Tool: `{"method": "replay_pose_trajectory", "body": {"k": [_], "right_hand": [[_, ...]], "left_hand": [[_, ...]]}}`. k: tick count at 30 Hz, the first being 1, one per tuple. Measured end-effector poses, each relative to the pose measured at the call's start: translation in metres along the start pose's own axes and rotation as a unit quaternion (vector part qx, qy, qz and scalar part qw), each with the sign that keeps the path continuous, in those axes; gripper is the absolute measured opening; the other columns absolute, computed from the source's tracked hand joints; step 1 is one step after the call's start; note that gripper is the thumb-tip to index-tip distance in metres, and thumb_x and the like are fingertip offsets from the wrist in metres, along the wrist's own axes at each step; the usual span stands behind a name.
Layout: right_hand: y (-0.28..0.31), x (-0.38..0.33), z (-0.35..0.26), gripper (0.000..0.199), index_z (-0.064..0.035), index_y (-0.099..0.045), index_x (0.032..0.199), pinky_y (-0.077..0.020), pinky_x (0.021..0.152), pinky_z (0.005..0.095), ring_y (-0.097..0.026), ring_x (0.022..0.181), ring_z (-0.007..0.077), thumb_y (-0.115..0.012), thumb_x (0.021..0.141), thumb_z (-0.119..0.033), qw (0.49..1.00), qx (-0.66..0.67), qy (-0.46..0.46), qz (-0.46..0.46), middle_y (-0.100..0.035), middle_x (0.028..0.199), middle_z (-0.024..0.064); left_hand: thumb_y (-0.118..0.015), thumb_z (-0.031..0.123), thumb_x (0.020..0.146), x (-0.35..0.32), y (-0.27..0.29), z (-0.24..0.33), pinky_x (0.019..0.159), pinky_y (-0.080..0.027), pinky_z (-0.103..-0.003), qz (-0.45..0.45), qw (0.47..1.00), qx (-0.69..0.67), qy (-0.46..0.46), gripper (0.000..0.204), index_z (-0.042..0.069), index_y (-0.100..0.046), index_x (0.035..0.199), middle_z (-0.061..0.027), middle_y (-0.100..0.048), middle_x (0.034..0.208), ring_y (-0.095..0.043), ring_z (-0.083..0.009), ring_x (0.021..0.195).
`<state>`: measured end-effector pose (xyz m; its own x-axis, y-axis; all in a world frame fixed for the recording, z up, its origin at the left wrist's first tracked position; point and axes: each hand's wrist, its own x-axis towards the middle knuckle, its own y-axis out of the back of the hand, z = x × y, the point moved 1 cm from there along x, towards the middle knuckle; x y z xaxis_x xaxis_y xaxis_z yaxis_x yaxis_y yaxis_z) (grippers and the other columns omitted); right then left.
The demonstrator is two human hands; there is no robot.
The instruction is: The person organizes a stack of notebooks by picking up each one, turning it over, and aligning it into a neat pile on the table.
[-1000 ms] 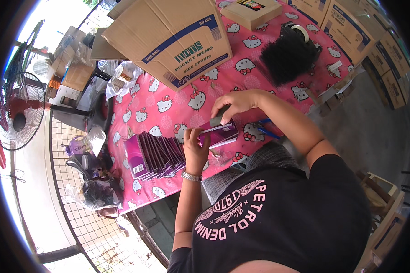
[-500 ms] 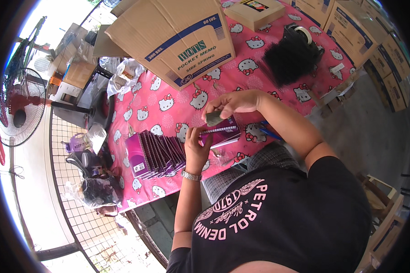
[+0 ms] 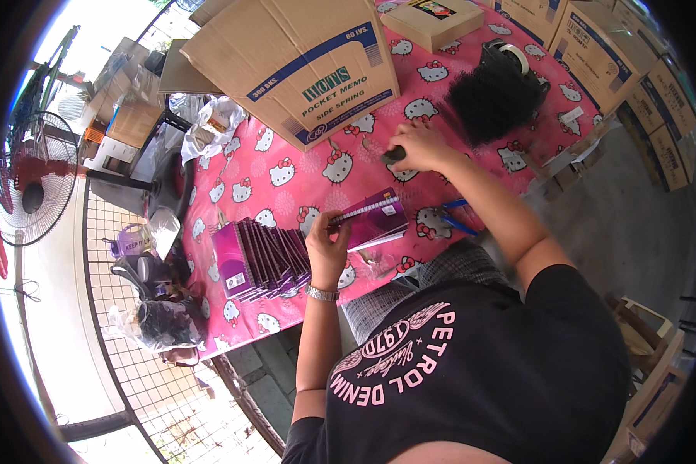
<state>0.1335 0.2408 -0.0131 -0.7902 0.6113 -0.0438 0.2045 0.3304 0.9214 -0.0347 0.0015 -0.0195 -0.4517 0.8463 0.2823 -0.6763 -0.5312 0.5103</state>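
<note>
My left hand pinches the left end of a purple spiral notebook, which lies on a small pile of notebooks at the near edge of the table. Beyond that pile, my right hand is closed on a small dark grey-green pad, held over the tablecloth. Its exact kind is unclear. To the left of my left hand, a leaning row of purple spiral notebooks fans across the cloth. A blue-handled hand tool lies to the right of the notebook pile.
A tall open carton stands at the back of the pink tablecloth. Right of it sit a flat cardboard box, a dense black wiry bundle and a tape roll. Stacked cartons are beyond; a fan is at left.
My right hand has moved away from the notebook, farther out and to the right, carrying the pad. My left hand has shifted slightly left and stays at the notebook's end.
</note>
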Motion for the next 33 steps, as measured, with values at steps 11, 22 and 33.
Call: {"method": "replay_pose_trajectory", "body": {"k": [11,22,33], "right_hand": [[-0.096,-0.171,0.01,0.053,-0.005,-0.054,0.131,-0.0403,0.098,0.0498,-0.051,0.115,0.0321,-0.069,0.085,-0.028,0.982,-0.084,-0.003,0.167,-0.055,0.121,0.0143],[-0.032,-0.125,-0.089,0.048,-0.0061,-0.061,0.122,-0.045,0.09,0.0441,-0.057,0.103,0.0291,-0.075,0.08,-0.026,0.943,0.186,0.174,0.212,-0.061,0.108,0.0095],[-0.029,-0.097,-0.124,0.039,-0.0069,-0.061,0.111,-0.0414,0.089,0.0437,-0.054,0.1,0.0267,-0.073,0.077,-0.022,0.956,0.073,0.21,0.192,-0.059,0.102,0.0057]], "left_hand": [[-0.066,0.022,0.096,-0.014,-0.015,-0.014,0.058,-0.051,-0.026,0.1,0.991,-0.064,0.062,0.028,0.0,-0.062,0.112,-0.0095,-0.067,0.075,-0.069,-0.0132,0.066],[-0.064,0.007,0.094,-0.01,-0.022,0.009,0.06,-0.053,-0.029,0.105,0.992,-0.058,0.031,0.017,0.002,-0.06,0.111,-0.0099,-0.065,0.082,-0.066,-0.0137,0.067],[-0.057,-0.007,0.093,-0.022,-0.022,-0.025,0.074,-0.052,-0.024,0.079,0.993,-0.072,0.042,0.013,-0.005,-0.061,0.105,-0.0053,-0.068,0.091,-0.063,-0.0088,0.085]]}}
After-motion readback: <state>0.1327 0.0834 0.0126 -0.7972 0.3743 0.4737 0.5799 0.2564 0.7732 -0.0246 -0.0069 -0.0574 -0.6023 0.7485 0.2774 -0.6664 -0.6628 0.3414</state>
